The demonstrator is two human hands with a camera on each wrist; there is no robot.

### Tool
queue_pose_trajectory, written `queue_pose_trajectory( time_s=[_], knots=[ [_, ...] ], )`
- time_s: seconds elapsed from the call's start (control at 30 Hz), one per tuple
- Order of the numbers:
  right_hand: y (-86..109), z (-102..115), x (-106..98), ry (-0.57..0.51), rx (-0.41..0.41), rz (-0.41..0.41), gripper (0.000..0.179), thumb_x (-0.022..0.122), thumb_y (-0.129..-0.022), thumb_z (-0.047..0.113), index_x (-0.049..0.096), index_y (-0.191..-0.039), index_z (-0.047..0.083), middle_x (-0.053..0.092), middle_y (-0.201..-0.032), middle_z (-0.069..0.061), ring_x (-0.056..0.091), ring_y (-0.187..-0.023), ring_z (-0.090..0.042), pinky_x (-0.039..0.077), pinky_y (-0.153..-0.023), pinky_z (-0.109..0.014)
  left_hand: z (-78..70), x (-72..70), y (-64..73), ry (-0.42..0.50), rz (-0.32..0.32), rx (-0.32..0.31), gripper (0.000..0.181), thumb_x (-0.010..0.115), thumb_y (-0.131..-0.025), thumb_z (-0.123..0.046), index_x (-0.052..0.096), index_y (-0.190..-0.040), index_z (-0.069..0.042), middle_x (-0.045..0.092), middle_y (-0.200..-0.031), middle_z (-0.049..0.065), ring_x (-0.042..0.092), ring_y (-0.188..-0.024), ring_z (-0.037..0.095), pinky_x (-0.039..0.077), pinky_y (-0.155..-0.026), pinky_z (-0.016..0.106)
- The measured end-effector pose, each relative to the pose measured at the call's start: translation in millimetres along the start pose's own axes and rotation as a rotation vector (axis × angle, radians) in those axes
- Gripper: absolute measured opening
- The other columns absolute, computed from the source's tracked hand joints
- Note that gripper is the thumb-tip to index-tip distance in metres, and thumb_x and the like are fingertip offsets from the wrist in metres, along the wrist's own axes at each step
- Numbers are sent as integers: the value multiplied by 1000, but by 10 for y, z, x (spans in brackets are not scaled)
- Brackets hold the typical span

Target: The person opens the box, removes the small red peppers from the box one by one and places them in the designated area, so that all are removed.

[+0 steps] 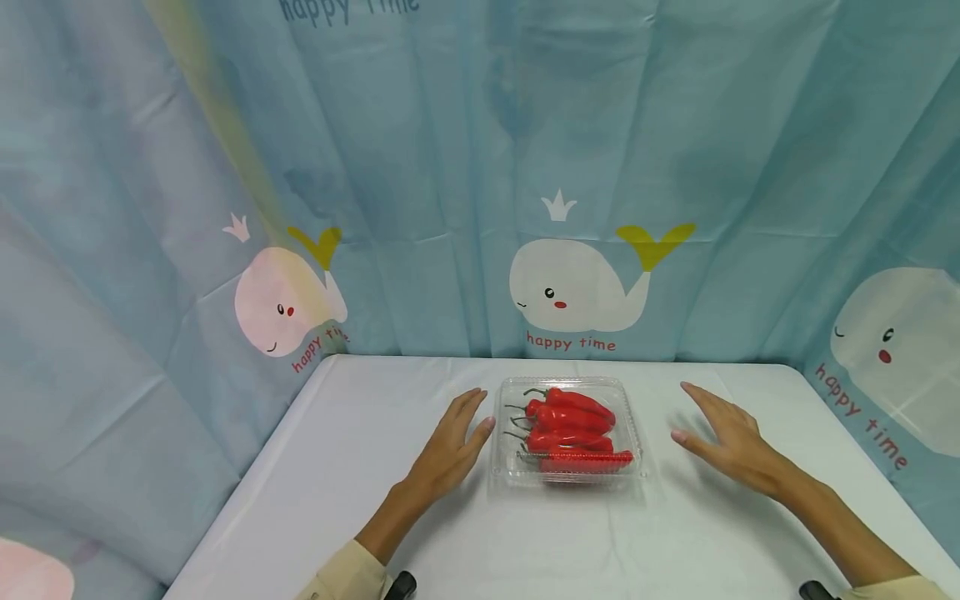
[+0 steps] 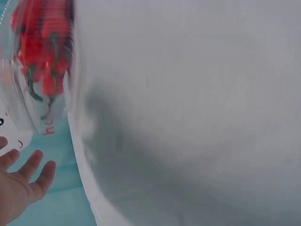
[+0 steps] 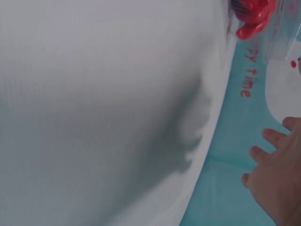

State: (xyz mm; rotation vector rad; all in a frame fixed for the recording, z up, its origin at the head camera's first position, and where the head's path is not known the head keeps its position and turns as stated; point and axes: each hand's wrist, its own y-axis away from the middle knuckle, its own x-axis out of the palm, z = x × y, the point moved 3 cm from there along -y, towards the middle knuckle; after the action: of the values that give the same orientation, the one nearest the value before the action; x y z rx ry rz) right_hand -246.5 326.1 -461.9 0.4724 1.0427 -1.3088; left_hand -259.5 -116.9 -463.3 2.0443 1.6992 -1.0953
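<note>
A clear plastic clamshell box (image 1: 504,475) sits on the white table with several red peppers (image 1: 570,419) in it, their green stems toward the left. My left hand (image 1: 450,450) is just left of the box, apart from it, fingers extended and holding nothing. On the other side my right hand (image 1: 731,442) hovers a little farther from the box, its fingers straight and thumb spread. The left wrist view shows the stem ends of the peppers (image 2: 47,56) through the plastic. Only a corner of the box and some red peppers (image 3: 256,16) appear in the right wrist view.
A white cloth covers the table (image 1: 315,467). Behind it and at both sides hangs a blue curtain (image 1: 420,183) printed with whales and lettering. Dark straps or devices (image 1: 401,586) show at the sleeve cuffs.
</note>
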Motion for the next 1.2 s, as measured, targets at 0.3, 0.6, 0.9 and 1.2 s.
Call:
queue_pose_trajectory(
  time_s=[0.3,0.6,0.9,1.2],
  knots=[
    [115,181,88,-174,49,115,82,66,-102,41,23,-170,26,30,-170,-22,31,-150,-54,30,-101,-87,-48,20,204,146,11,-83,65,54,-109,-49,38,-164,-19,37,-169,6,58,-138,35,51,-109,57],
    [227,294,180,-255,12,157,84,73,-98,31,27,-168,31,44,-164,-13,48,-143,-41,52,-108,-47,-57,18,386,273,35,-113,68,69,-103,-43,40,-163,-25,42,-165,4,62,-134,32,56,-105,53],
    [312,335,293,-341,1,194,86,78,-95,28,30,-166,35,41,-167,-9,48,-142,-42,57,-102,-35,-38,78,493,332,59,-138,80,77,-97,-42,38,-165,-25,37,-169,3,60,-136,31,56,-106,51],
    [365,394,349,-406,-22,199,84,79,-95,24,35,-166,22,44,-165,-9,55,-140,-21,59,-96,-33,18,155,533,357,77,-157,80,80,-96,-39,38,-164,-35,37,-170,1,61,-136,31,56,-105,48]
  ],
)
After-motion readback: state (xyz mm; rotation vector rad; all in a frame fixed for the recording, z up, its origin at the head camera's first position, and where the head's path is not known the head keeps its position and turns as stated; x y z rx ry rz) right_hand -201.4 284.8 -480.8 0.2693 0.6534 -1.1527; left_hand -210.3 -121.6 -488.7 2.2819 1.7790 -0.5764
